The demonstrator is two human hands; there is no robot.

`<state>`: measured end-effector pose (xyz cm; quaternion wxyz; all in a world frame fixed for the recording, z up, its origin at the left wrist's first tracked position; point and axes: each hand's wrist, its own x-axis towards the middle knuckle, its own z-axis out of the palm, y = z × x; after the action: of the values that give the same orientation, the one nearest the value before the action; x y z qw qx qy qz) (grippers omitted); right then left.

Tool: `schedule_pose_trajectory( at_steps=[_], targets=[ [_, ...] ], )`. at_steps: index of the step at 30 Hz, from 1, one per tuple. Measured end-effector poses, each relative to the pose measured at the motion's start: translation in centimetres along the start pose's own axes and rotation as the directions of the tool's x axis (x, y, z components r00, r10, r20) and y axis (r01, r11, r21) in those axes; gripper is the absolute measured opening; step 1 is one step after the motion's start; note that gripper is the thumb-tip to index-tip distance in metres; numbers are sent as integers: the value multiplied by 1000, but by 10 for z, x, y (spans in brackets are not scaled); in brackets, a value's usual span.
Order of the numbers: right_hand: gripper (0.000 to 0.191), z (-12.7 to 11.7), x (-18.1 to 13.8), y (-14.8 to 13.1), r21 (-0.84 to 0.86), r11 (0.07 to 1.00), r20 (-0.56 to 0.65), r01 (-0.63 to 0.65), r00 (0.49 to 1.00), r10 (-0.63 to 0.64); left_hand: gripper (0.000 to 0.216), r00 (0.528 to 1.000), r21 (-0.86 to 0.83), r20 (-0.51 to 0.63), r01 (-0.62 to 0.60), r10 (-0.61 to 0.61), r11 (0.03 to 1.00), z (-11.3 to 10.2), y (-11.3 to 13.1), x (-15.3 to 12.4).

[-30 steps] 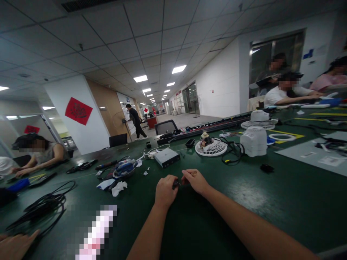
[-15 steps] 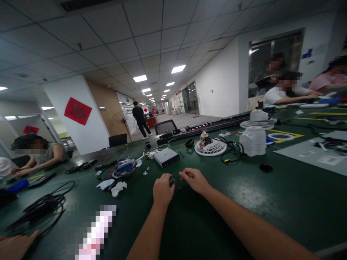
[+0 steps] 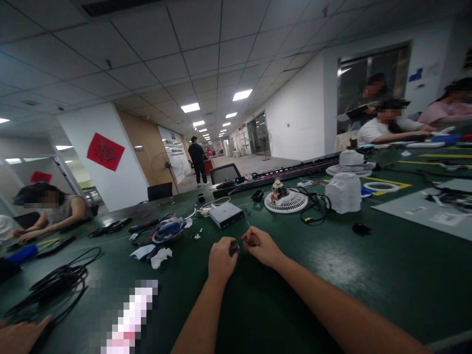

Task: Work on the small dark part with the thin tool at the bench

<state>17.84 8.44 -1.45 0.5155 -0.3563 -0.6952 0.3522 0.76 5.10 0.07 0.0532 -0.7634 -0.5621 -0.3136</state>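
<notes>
"Green tabletop under both hands. From my station, head view only. What do you have for the left hand?"

"Curled round a small dark part, fingers closed on it. I see just the end that shows past the fingers, on the side toward the other hand."

"And the right hand?"

"Grip narrow, thumb and fingertips drawn together. A thin pale shaft rises from them, so I read it as held. Too fine for me to say what tool it belongs to."

"Key relation?"

"Dark part lies directly left of the right fingertips, at about their level, a slim gap between. Not touching, as I see it. The shaft's long axis points up and away, toward the optical drive, not across at the part. In my judgement, closing that gap turns on that angle. The part's own long axis I can't tell; fingers cover it."

"Surroundings?"

"Drive beyond the hands. White fan grille farther off, to the right of it; white plastic housing beyond that, farther right. Crumpled tissue out to the left. Another person's hand at the lower left, well apart from mine."
</notes>
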Motion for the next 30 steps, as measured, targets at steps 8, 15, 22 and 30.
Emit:
schedule_pose_trajectory(
  at_steps=[8, 15, 22, 30],
  targets=[
    [36, 1, 7, 3, 392, 920, -90, -17, 994, 57, 31, 984, -58, 25, -175, 176, 983, 5, 4, -1],
    [43, 0, 6, -5, 452, 892, -79, -24, 995, 67, 34, 987, -55, 14, -157, 158, 986, 7, 2, -1],
    [38, -1, 2, -9, 368, 930, -32, -9, 999, 22, 36, 987, -40, 20, -162, 163, 986, 7, 2, -1],
    [32, -5, -1, -13, 264, 963, -13, 58, 998, -57, 32, 982, -40, 21, -185, 186, 982, 5, 3, -1]
  ],
)
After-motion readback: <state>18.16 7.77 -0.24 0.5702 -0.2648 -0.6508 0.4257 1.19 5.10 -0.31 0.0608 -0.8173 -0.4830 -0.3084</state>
